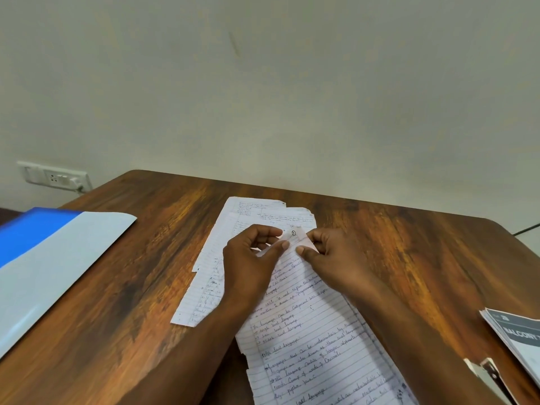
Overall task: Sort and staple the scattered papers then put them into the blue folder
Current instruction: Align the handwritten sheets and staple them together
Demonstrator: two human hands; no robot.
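Handwritten lined papers (306, 340): top corner pinched by left hand (251, 258), right hand (336, 258).

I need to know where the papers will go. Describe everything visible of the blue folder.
The blue folder lies flat at the wooden table's left edge, partly cut off by the frame. Its blue plastic-looking cover shows at the far corner; a pale grey-white panel covers the rest. Neither hand touches it, and it lies apart from the papers.

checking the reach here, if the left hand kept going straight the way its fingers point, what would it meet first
The left hand points right, across the top corner of the handwritten sheet it pinches. It would probably meet the right hand first, whose fingertips grip the same corner just beside it.
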